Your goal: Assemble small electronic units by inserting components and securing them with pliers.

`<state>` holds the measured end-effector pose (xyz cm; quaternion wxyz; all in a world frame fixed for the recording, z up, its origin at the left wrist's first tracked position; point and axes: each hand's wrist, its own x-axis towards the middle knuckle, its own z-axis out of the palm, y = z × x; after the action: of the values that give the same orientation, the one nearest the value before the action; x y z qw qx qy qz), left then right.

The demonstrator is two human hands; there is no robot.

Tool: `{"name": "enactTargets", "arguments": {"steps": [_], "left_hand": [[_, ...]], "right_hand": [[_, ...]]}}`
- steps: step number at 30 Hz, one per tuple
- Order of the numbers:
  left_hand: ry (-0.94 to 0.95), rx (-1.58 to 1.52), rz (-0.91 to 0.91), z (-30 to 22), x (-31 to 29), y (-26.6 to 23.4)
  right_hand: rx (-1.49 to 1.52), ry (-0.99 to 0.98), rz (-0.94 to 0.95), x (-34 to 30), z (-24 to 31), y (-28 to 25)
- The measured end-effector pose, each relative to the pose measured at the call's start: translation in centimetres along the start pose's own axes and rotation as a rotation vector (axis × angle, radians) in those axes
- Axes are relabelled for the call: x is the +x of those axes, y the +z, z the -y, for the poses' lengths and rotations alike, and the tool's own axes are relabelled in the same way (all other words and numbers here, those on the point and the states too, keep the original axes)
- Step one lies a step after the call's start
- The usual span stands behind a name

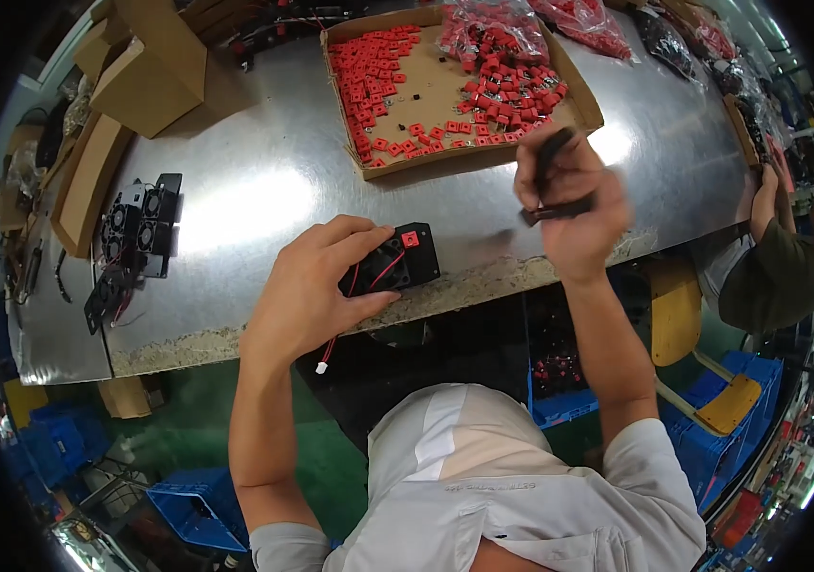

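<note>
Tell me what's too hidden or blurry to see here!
Head view: dark tool in the right hand; blur hides its kind.
Head view: black cooling fan; the left hand covers part.
Head view: clear bag in the cardboard tray; the upper edge cuts off its top.

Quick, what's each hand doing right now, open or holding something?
Left hand: holding the black fan unit.
Right hand: holding a blurred dark tool; exact type unclear.

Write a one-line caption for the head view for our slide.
Left hand holds a fan at a bench; right hand holds a blurred dark object near a tray of red parts.
</note>
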<state>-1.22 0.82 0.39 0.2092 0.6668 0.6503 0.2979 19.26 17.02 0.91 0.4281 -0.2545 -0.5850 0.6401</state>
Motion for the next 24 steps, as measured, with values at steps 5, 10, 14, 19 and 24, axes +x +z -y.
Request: {"name": "enactTargets", "arguments": {"steps": [5, 10, 14, 19, 24], "left_hand": [[-0.061, 0.005, 0.018, -0.4, 0.1, -0.1], [-0.076, -0.02, 0.035, -0.5, 0.0, -0.2], [-0.058, -0.032, 0.011, -0.3, -0.1, -0.1], [-0.081, -0.029, 0.028, -0.6, -0.1, -0.1], [-0.069, -0.028, 0.02, -0.4, 0.0, -0.2]], "right_hand": [[0.53, -0.046, 0.285, 0.4, 1.4, 4.0], [0.549, 0.068, 0.264, 0.6, 0.7, 6.5], [0.548, 0.077, 0.292, 0.6, 0.7, 7.0], [0.432, 0.097, 0.29, 0.5, -0.8, 7.4], [0.474, 0.122, 0.253, 0.6, 0.2, 7.2]]}}
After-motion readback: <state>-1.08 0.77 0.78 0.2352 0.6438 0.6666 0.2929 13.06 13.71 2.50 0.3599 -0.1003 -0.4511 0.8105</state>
